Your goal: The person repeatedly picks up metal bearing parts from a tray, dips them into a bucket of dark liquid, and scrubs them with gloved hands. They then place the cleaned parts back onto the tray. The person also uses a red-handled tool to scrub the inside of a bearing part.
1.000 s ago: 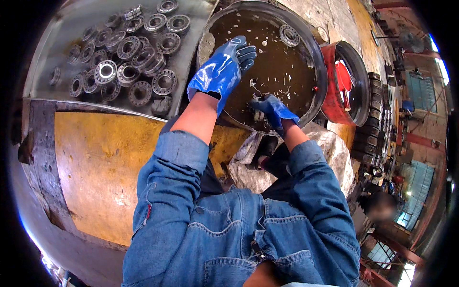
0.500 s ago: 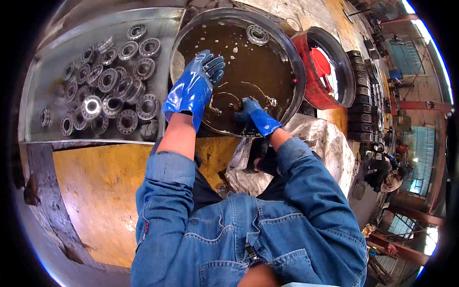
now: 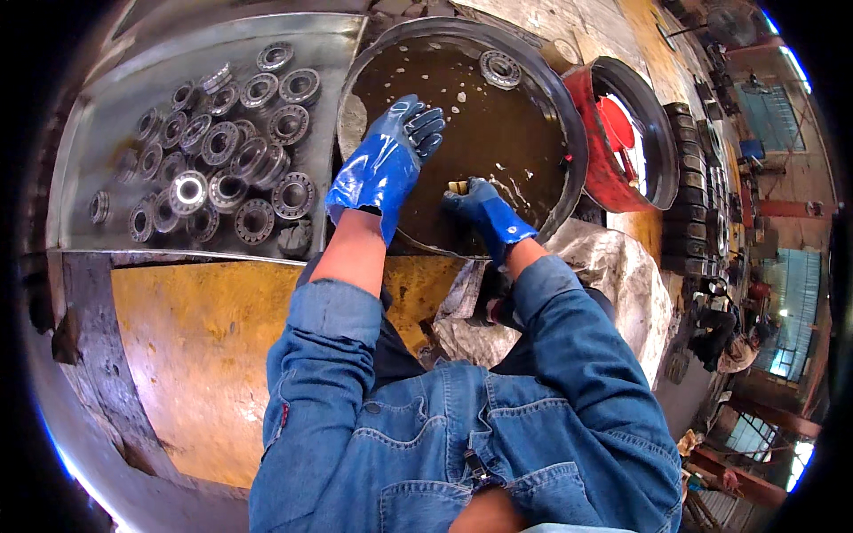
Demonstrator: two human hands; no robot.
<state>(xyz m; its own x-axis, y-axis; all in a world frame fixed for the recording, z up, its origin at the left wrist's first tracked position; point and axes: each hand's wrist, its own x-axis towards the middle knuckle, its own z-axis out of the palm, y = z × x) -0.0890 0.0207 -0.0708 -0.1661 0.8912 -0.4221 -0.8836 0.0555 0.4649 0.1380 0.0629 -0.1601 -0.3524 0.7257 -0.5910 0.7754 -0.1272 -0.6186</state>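
Both my hands wear blue rubber gloves and are over a round metal tub [image 3: 579,147] of murky brown liquid [image 3: 506,115]. My left hand [image 3: 410,131] hovers above the liquid's left side, back up and fingers loosely extended, with nothing visible in it. Near the tub's close edge, my right hand [image 3: 480,202] is closed around a small tan piece [image 3: 458,186]. Only its end shows, so its kind cannot be made out. A ring-shaped roller bearing [image 3: 500,69] lies at the tub's far right edge. Foam flecks float on the liquid.
Left of the tub, a metal tray [image 3: 89,218] holds several bearings [image 3: 219,142]. A red drum [image 3: 591,169] with a red scoop [image 3: 615,124] stands to the right, beside a stack of dark metal parts [image 3: 686,195]. A yellow board [image 3: 195,346] lies nearer me; another person [image 3: 718,338] is far right.
My right hand has come up at the liquid's surface, and the tan piece now shows in it. The left hand holds about the same pose. The whole view has shifted slightly.
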